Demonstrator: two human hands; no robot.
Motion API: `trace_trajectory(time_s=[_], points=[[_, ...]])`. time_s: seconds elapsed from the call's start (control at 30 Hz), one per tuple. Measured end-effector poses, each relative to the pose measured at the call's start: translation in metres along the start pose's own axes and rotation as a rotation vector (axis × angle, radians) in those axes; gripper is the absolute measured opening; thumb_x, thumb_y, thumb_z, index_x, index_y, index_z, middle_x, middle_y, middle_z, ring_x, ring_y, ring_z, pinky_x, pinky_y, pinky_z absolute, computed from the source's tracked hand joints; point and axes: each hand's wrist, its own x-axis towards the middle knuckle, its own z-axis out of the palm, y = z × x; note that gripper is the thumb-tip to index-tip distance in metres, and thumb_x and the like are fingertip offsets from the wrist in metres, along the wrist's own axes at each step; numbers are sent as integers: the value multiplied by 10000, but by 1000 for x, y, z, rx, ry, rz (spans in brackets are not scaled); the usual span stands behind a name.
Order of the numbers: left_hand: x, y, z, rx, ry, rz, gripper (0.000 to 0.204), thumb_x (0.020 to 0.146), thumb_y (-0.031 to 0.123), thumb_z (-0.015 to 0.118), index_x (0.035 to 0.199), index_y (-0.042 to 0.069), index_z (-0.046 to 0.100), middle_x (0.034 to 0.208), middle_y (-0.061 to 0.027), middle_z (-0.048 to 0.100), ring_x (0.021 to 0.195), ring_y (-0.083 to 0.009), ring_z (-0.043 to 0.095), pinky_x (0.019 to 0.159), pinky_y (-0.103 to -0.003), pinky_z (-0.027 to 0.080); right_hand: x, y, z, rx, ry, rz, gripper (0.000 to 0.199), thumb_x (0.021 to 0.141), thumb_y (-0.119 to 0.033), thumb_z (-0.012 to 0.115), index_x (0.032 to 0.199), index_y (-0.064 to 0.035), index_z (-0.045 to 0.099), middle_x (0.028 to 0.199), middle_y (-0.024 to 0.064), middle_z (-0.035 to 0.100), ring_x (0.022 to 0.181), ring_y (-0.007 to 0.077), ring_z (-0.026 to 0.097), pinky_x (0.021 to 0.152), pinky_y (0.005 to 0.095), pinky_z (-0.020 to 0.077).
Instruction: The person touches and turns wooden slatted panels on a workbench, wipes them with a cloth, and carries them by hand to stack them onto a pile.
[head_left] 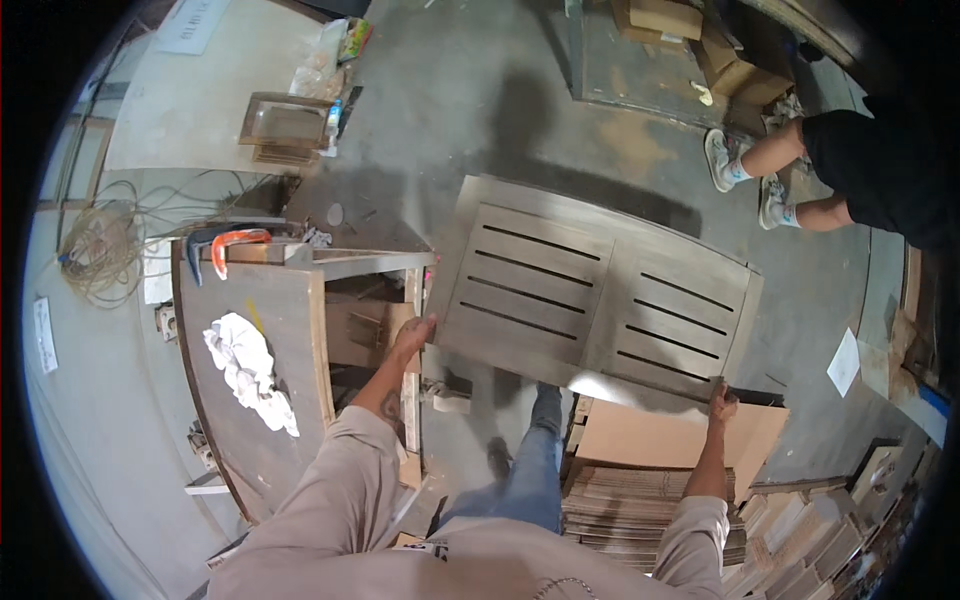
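Between my two hands I hold up a grey wooden panel [600, 290], with dark slots cut in two groups across its face. It tilts, its left end farther up in the view. My left hand [413, 335] is closed round the panel's left edge, near its lower corner. At the near right corner, my right hand [722, 403] grips the edge. The panel's underside and some of my fingers are hidden. Below the panel's near edge lies a stack of flat cardboard sheets [640, 510], topped by a tan sheet [640, 432].
At left a workbench [270, 300] bears a white cloth [250, 370] and an orange clamp [238, 243]. Coiled hose [105, 250] hangs by the wall. A small framed door [290, 122] lies farther back. Another person [830, 170] stands at right, near cardboard boxes [745, 65].
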Motion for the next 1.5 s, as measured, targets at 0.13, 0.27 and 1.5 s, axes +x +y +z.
trace_trajectory(time_s=[0.13, 0.27, 1.5], points=[[-70, -6, -49, -356, 11, 54, 415, 916, 409, 561, 1054, 22, 613, 996, -55, 632, 879, -172, 575, 744, -338, 449, 2, -45, -42, -1, -122, 53, 840, 854, -700, 385, 1195, 40, 586, 1183, 285, 579, 1146, 439, 520, 956, 480, 407], [-167, 81, -46, -748, 1, 140, 260, 926, 328, 575, 960, 76, 629, 883, 16, 590, 800, -99, 523, 699, -279, 419, 9, -24, -126, -62, -90, 156, 785, 870, -652, 431, 1154, 60, 598, 1145, 302, 590, 1118, 429, 542, 914, 472, 422], [-416, -495, -136, -2377, 712, 712, 544, 877, 150, 641, 1342, 21, 389, 1301, -129, 502, 1203, -273, 488, 1011, -430, 416, -679, -296, -73, 662, -481, -645, 501, 863, -363, 662, 1001, 115, 606, 952, 134, 606, 821, 262, 548, 750, 401, 477]])
